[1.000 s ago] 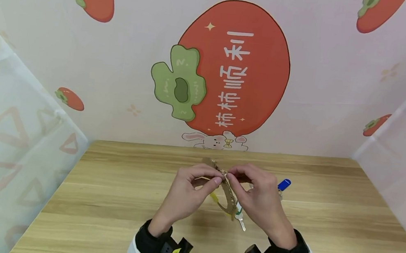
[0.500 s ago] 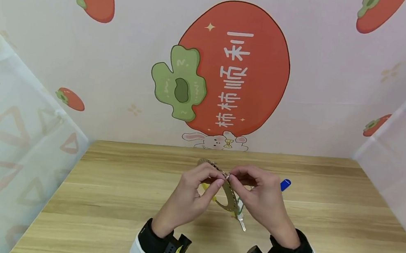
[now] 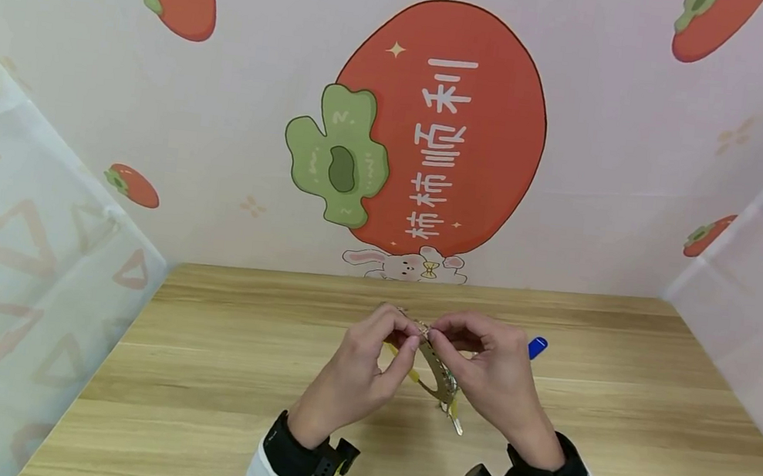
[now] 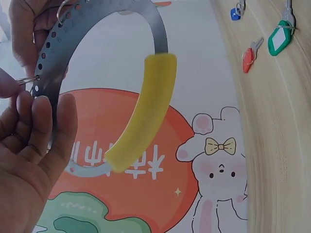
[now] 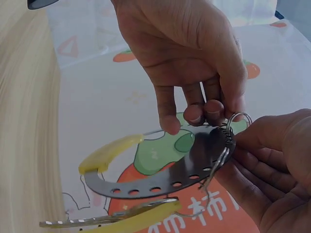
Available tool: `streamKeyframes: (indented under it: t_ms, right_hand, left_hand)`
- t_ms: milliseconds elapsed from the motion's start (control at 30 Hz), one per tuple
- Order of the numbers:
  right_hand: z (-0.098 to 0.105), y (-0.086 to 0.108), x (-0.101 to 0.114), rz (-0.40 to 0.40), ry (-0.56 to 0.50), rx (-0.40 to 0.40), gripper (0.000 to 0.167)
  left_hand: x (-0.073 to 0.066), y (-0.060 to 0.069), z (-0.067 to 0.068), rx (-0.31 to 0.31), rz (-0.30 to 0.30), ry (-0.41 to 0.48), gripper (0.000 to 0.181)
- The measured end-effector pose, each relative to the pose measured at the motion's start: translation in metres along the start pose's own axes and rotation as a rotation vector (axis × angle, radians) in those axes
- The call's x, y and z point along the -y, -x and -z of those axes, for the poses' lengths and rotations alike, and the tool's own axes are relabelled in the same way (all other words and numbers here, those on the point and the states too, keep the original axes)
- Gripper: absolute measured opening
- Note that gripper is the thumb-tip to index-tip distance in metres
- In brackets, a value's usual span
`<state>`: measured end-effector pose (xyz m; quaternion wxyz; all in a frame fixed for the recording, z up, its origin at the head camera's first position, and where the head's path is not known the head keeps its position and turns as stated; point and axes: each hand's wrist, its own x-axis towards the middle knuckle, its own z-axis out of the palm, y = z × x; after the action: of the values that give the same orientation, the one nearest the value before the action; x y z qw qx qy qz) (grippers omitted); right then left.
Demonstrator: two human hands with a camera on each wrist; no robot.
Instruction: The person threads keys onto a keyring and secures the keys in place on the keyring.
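An oval metal key holder (image 4: 75, 34), edged with small holes and fitted with a yellow grip sleeve (image 4: 146, 109), is held tilted between the hands. The left hand (image 3: 365, 360) pinches the end of a key ring (image 5: 239, 116) at one of the holes. Opposite it, the right hand (image 3: 487, 358) pinches the same spot with thumb and index finger; its exact contact is partly hidden. A key with a yellow tag (image 5: 131, 221) hangs from the holder by another ring. In the left wrist view, a ring (image 4: 62, 12) passes through a hole higher up.
On the wooden table (image 3: 219, 384) lie keys with a blue tag (image 3: 537, 347), a green tag (image 4: 280, 38) and a red tag (image 4: 248, 59). A printed cloth (image 3: 611, 177) stands behind the table, with cloth walls at both sides.
The key holder turns slightly in the hands, its lower end swinging a little to the right. The left hand shifts slightly right; both hands keep their pinch.
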<state>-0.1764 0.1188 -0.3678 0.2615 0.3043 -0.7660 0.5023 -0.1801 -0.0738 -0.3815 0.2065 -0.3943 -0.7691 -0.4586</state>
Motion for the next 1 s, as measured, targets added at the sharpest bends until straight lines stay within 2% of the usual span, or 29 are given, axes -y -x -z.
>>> streamKeyframes:
  t_ms: [167, 267, 367, 467, 600, 767, 1000]
  right_hand:
    - [0.001, 0.000, 0.000, 0.009, 0.011, 0.012, 0.022]
    - [0.000, 0.001, -0.002, -0.001, 0.002, 0.038, 0.021]
    - [0.001, 0.001, -0.004, -0.045, -0.018, 0.091, 0.017]
    - [0.005, 0.000, -0.008, -0.130, -0.013, 0.150, 0.013]
    - [0.017, -0.003, -0.020, -0.232, 0.096, 0.179, 0.012]
    - [0.032, -0.003, -0.050, -0.350, 0.280, 0.170, 0.014]
    - [0.038, 0.006, -0.096, -0.458, 0.387, 0.208, 0.021]
  left_hand:
    - [0.001, 0.000, 0.000, 0.018, 0.036, 0.007, 0.005]
    - [0.001, 0.000, 0.001, 0.037, 0.034, 0.007, 0.005]
    - [0.002, 0.001, 0.003, 0.064, 0.018, -0.017, 0.003]
    - [0.002, 0.001, 0.006, 0.090, 0.010, -0.054, 0.003]
    - [0.002, 0.002, 0.012, 0.107, 0.013, -0.091, 0.008]
    - [0.002, 0.003, 0.018, 0.111, -0.002, -0.131, 0.008]
    - [0.003, 0.004, 0.018, 0.119, -0.009, -0.132, 0.004]
